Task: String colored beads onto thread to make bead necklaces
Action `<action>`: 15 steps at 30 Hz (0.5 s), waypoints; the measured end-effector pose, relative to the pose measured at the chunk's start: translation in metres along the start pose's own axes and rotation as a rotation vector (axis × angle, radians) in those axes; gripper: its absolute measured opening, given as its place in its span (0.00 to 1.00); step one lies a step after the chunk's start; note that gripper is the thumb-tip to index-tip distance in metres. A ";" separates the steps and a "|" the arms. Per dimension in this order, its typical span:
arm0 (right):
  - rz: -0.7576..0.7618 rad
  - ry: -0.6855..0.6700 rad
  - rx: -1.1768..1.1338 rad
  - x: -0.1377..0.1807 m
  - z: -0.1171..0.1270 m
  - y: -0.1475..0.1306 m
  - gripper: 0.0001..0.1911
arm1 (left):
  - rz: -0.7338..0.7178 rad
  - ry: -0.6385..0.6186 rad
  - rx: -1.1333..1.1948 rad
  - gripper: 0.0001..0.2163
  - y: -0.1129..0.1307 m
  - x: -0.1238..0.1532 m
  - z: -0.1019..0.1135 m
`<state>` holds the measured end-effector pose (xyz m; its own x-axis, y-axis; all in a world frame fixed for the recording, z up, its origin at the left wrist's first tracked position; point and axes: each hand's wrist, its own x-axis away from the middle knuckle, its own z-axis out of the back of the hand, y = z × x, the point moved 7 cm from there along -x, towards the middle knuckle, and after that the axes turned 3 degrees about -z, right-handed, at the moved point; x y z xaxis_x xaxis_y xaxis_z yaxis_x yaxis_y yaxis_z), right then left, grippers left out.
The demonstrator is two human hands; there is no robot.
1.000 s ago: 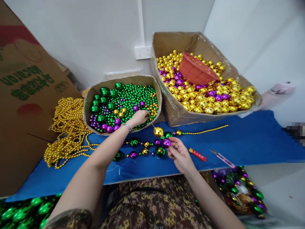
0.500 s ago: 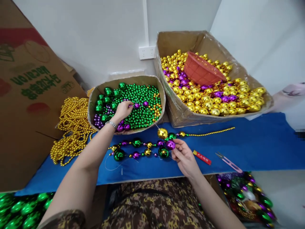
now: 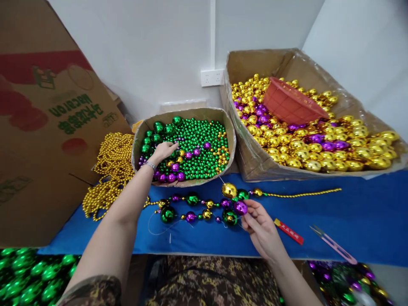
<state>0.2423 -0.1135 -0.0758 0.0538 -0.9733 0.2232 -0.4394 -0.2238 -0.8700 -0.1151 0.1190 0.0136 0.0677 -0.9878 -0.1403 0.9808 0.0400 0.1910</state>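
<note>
My left hand (image 3: 163,151) reaches into a small cardboard box (image 3: 232,140) of green, purple and gold beads, fingers curled down among the beads; what they hold is hidden. My right hand (image 3: 261,225) pinches a purple bead (image 3: 240,208) at the end of a half-strung bead strand (image 3: 197,207) lying on the blue table (image 3: 350,212). A large gold bead (image 3: 229,190) and a green bead (image 3: 243,194) lie just beyond that hand, joined to a thin gold bead string (image 3: 302,194).
A big cardboard box (image 3: 255,165) of gold and purple balls holds an orange basket (image 3: 290,104). Piled gold bead strings (image 3: 110,170) lie left. A red lighter (image 3: 289,231) and pink snips (image 3: 333,244) lie right. A printed carton (image 3: 47,127) leans left. A wall socket (image 3: 212,77) is behind.
My left hand has moved from the right side of the small box to its left part. The right hand has kept its hold on the purple bead. The camera view shifted.
</note>
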 end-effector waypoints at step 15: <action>0.003 -0.018 0.047 0.003 -0.009 0.002 0.20 | -0.106 -0.002 -0.051 0.10 0.042 -0.025 -0.008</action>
<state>0.2339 -0.1160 -0.0729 0.0694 -0.9746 0.2128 -0.3973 -0.2227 -0.8903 -0.0737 0.1469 0.0172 -0.0372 -0.9872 -0.1548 0.9905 -0.0569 0.1253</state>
